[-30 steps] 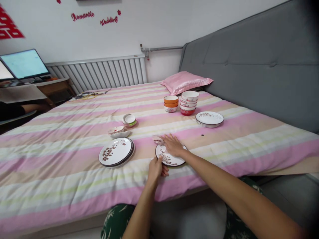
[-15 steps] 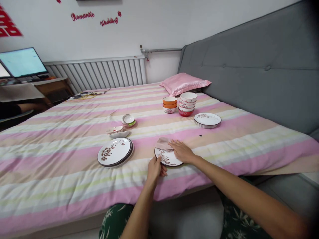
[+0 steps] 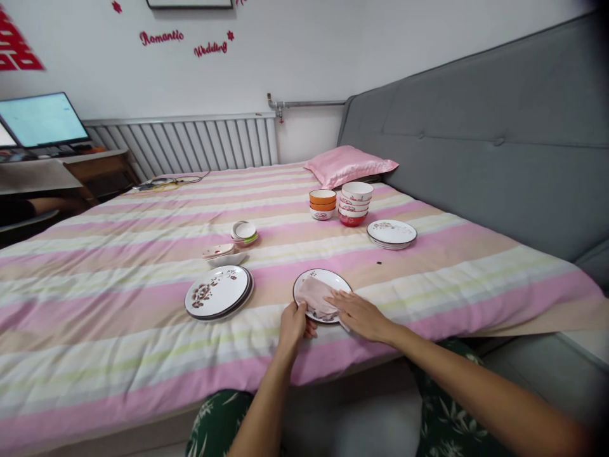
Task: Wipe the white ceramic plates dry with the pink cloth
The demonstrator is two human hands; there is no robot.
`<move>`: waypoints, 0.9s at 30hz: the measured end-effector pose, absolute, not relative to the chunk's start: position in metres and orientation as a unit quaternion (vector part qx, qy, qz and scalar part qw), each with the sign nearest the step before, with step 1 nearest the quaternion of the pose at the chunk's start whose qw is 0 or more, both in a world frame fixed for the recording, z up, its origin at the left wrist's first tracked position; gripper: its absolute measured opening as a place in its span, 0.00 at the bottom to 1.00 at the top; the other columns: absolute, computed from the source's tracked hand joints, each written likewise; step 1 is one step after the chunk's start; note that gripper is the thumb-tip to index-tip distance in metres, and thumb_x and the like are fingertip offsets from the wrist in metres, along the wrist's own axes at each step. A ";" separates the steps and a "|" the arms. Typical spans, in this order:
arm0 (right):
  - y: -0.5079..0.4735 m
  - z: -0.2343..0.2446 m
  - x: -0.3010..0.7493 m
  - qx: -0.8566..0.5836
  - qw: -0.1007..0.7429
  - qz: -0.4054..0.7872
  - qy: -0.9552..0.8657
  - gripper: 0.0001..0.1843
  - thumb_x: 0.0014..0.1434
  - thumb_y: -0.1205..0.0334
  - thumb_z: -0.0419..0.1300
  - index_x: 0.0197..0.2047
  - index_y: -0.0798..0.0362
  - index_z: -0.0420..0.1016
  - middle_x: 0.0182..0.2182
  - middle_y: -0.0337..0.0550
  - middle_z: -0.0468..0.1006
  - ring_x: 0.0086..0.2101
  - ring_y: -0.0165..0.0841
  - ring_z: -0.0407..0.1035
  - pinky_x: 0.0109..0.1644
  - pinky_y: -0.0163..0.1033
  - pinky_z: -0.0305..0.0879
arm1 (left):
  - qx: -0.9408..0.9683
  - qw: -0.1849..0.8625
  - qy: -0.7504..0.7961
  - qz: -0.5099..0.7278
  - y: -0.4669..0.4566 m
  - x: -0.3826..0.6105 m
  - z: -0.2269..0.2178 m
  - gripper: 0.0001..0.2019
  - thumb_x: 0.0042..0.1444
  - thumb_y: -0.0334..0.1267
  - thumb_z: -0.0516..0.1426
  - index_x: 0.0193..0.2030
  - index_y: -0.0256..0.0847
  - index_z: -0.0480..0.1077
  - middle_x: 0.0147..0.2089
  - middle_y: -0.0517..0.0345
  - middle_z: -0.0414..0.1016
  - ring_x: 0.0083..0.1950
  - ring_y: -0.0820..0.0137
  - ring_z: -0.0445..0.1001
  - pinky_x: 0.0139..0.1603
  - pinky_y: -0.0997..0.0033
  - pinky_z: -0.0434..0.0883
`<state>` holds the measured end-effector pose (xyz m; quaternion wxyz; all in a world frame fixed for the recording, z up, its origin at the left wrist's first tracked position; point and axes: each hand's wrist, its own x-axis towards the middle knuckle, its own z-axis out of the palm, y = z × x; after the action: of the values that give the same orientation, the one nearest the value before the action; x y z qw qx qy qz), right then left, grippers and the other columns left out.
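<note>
A white plate with a dark rim lies on the striped bed cover near the front edge. My left hand grips its near left rim, fingers closed on it. A pale pink cloth rests on the plate. My right hand lies flat on the cloth at the plate's near right side, fingers stretched out.
A stack of flowered plates lies left of it, with small dishes and saucers behind. Stacked bowls, more bowls and another plate stack stand farther right. A pink pillow, grey headboard and monitor surround the bed.
My right hand has drawn the cloth from the plate's far edge toward me across the plate. The left hand has kept hold of the rim.
</note>
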<state>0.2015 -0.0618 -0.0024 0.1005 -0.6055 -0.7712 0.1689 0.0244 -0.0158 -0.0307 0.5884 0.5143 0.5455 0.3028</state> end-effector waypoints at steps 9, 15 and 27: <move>-0.086 -0.009 0.179 -0.565 0.127 0.146 -0.802 0.28 0.60 0.54 0.45 0.63 0.48 0.51 0.64 0.44 0.50 0.62 0.39 0.45 0.64 0.49 0.44 | 0.536 0.569 0.539 0.314 -0.019 0.021 -0.026 0.29 0.56 0.59 0.40 0.24 0.36 0.66 0.14 0.53 0.69 0.15 0.68 0.69 0.15 0.73 0.64; -0.071 -0.014 0.162 -0.559 0.125 0.174 -0.801 0.32 0.62 0.45 0.36 0.65 0.49 0.44 0.65 0.45 0.41 0.64 0.39 0.35 0.65 0.49 0.38 | 0.515 0.553 0.577 0.311 -0.015 0.021 -0.029 0.35 0.52 0.66 0.38 0.21 0.37 0.67 0.13 0.51 0.67 0.15 0.66 0.68 0.15 0.70 0.64; -0.015 -0.008 0.146 -0.565 0.085 0.215 -0.792 0.35 0.61 0.41 0.27 0.66 0.49 0.35 0.66 0.46 0.32 0.64 0.42 0.25 0.64 0.51 0.28 | 0.488 0.572 0.594 0.285 -0.011 0.024 -0.033 0.42 0.49 0.69 0.31 0.17 0.34 0.69 0.11 0.50 0.66 0.12 0.67 0.65 0.17 0.69 0.65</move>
<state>0.1455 -0.0152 -0.0078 0.0849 -0.5653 -0.7919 0.2149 0.0240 -0.0105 -0.0326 0.5723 0.4877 0.5943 0.2855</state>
